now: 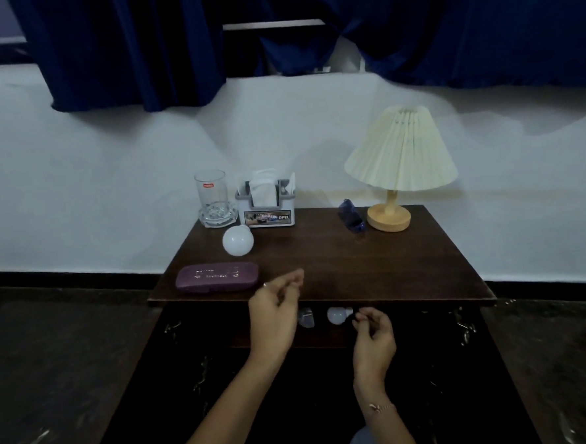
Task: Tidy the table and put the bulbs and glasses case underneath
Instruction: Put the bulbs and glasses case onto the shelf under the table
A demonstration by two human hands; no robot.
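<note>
While two bulbs lie underneath: one bulb (238,240) and case (217,277) remain on table (321,254).
Grip: both hands empty, fingers loosely curled — left hand (273,312), right hand (374,337).
Next: reach far-left for case.

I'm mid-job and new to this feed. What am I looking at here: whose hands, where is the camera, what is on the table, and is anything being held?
There is no machine here. A person works with bare hands, and the one picture comes from a camera worn on their head, looking forward and down.

The left hand hovers at the front edge of the table, fingers curled and empty. The right hand is lower, by a small bulb on the shelf underneath; whether it touches it is unclear. Something pale lies beside that bulb, too dim to name.

On top lie a large bulb, a purple glasses case, a glass, a tissue holder, a lamp and a small blue object.

So the large bulb and the case still need to go underneath.
</note>
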